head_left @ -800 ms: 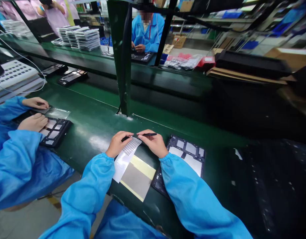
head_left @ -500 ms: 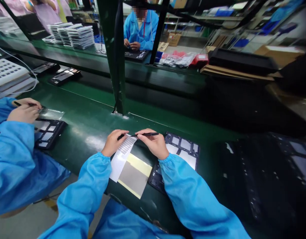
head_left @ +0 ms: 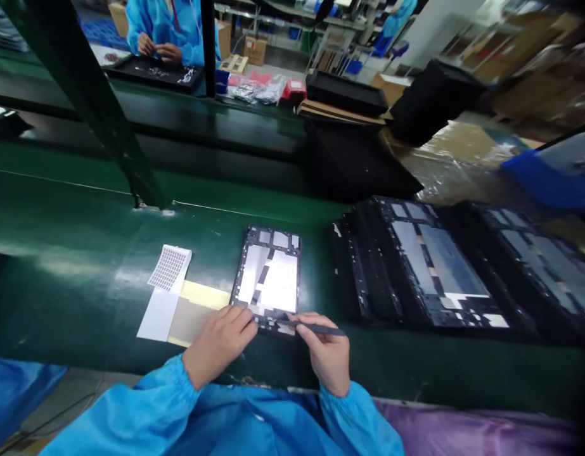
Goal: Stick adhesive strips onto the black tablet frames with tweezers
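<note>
Near edge of the dark frame panel (head_left: 269,278) hidden under the left hand (head_left: 218,345) and the right hand (head_left: 327,358). Tip of the thin black tool (head_left: 315,329) lost against the panel's dark border; contact impossible to tell. Markings on the white dotted sheet (head_left: 170,267) too small to read. Stacked panels (head_left: 416,266) at right smeared by blur, farthest ones cut off by the picture's right edge. Co-worker (head_left: 166,25) across the surface (head_left: 73,253) cut off at the top.

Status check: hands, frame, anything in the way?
Left hand on frame near edge. Right hand gripping tweezers there. Sticker sheet lies left, apart.
</note>
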A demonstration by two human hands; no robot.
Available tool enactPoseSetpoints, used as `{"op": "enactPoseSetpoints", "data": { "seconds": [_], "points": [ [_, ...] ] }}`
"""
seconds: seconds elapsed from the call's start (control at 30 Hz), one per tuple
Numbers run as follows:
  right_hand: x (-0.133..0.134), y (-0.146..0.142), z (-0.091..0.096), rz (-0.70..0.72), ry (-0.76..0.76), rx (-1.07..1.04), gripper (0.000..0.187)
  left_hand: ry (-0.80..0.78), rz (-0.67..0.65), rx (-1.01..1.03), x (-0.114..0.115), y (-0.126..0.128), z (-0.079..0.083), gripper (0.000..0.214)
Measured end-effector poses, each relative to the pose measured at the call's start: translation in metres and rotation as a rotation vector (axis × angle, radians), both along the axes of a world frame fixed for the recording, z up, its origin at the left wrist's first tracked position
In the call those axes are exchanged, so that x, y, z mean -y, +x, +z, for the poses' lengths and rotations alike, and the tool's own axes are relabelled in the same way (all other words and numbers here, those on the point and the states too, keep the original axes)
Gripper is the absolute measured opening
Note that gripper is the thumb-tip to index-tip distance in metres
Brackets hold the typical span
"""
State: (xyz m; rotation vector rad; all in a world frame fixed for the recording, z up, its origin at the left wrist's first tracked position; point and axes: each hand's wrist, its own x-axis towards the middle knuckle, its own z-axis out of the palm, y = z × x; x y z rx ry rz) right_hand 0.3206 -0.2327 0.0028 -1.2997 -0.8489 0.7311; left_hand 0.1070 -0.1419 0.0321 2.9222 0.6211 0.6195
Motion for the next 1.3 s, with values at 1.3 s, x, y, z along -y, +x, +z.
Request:
{"op": "enactPoseSetpoints", "data": {
  "seconds": [1.3],
  "points": [
    [0.001,-0.014,-0.015,-0.193,0.189,0.435,0.019,-0.039,0.101,0.214,0.009,0.033,-0.035,0.014]
  ]
}}
